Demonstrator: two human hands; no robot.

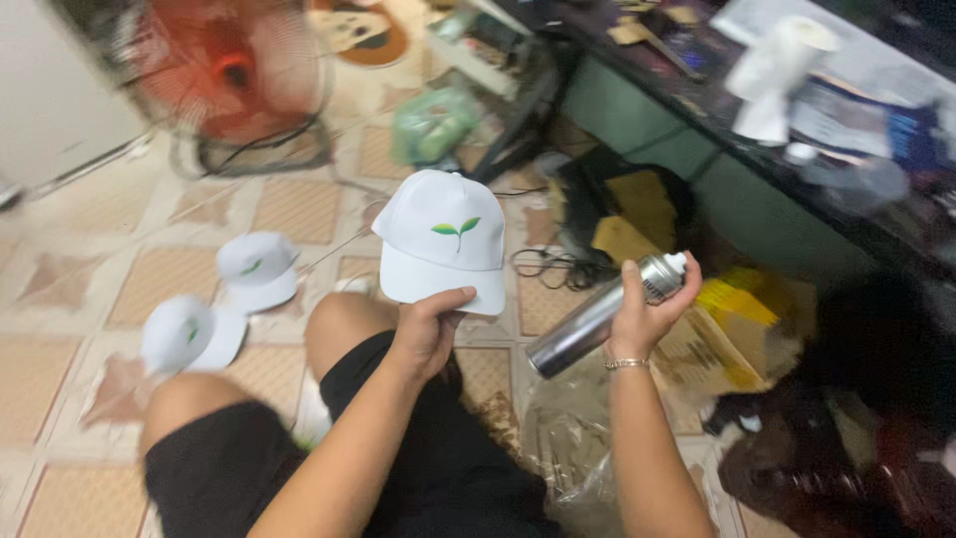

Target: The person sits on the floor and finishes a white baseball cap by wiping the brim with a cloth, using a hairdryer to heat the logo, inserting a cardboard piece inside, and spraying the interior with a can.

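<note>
Your left hand [428, 334] grips the white cap [443, 239] by the edge of its brim, thumb on top, holding it up above your bare knee with the front panel and its small green leaf emblem turned toward you. Held that way, the printed face is open to view and your fingers stay off the fabric of the crown.

Just to the right of the cap, your right hand [647, 304] is closed around a silver spray can [602, 314]. The can is tilted, its base down toward your lap and its white nozzle up by your fingertips, level with the cap's brim; which way the nozzle faces is too blurred to tell. The can and the cap are near each other but apart.

Left of the cap and lower, two more white caps [224, 299] with the same green mark lie on the tiled floor [90, 279] beside your leg, touching or nearly so. Up and to the left of the held cap stands a red fan [234, 75]. Below the can, by your right forearm, lies crumpled clear plastic wrap [568, 438]. Up and to the right of the cap, a dark worktop [777, 169] carries a white roll [782, 70] and other blurred items.
</note>
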